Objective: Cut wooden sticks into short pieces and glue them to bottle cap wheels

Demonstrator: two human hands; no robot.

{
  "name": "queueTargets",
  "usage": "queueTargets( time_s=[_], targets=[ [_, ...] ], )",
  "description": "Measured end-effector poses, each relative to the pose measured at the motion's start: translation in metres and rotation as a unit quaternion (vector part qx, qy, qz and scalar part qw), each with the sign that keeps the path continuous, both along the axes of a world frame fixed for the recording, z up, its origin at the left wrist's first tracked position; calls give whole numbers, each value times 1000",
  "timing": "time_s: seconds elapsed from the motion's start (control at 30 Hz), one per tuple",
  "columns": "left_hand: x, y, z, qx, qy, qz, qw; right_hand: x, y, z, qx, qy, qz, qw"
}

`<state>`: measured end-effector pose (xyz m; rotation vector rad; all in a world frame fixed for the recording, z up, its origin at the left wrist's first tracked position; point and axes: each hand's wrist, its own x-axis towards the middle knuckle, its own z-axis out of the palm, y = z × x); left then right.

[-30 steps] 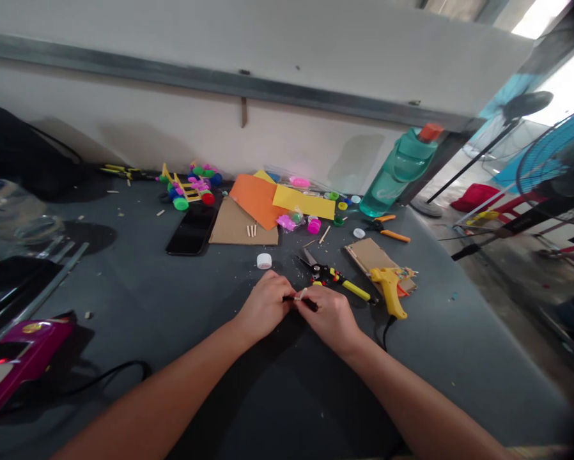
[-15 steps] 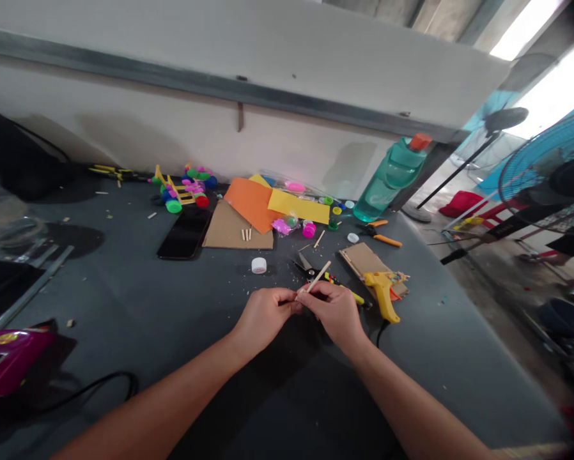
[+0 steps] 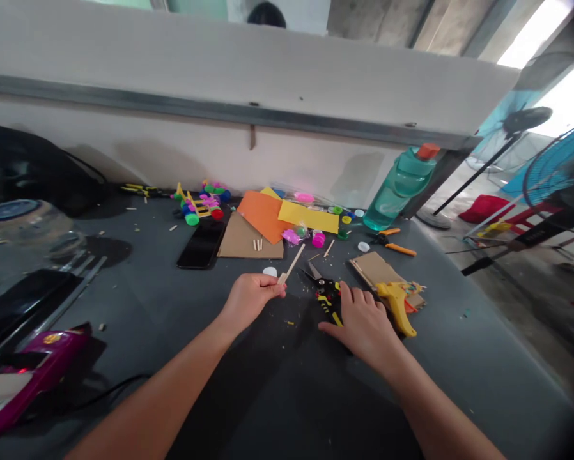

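My left hand (image 3: 252,299) pinches a thin wooden stick (image 3: 295,262) between thumb and fingers. A shorter bit of wood (image 3: 282,278) lies against the stick's lower end at my fingertips. Black-and-yellow snips (image 3: 321,285) lie on the table with their blades apart, pointing away from me. My right hand (image 3: 364,316) reaches over their handles, fingers stretched across one handle and thumb spread to the left. Part of that handle is hidden under the hand. Just beyond my left fingers is a white bottle cap (image 3: 270,272), partly covered.
A yellow glue gun (image 3: 397,306) rests on cardboard at right. Behind are orange paper (image 3: 263,217), cardboard with short sticks (image 3: 234,239), a phone (image 3: 201,245), orange-handled pliers (image 3: 399,248) and a teal bottle (image 3: 399,188). A purple device (image 3: 59,358) sits left.
My hands have parted. The left has kept the wooden stick and moved slightly left; the right has let go of it and moved right, onto the snips' handles. The view has shifted.
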<state>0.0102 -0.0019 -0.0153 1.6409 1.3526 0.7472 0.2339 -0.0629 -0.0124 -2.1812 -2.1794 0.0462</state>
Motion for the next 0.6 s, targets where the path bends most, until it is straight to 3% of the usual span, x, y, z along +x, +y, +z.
queueTargets(
  time_s=[0.17, 0.37, 0.6],
  targets=[
    [-8, 6, 1, 11, 16, 34, 999, -9, 3, 1, -48, 49, -45, 997],
    [-16, 10, 7, 39, 39, 55, 997, -19, -8, 12, -49, 204, 19, 978],
    [-16, 7, 4, 117, 115, 50, 985, -30, -14, 14, -66, 276, 40, 958]
  ],
)
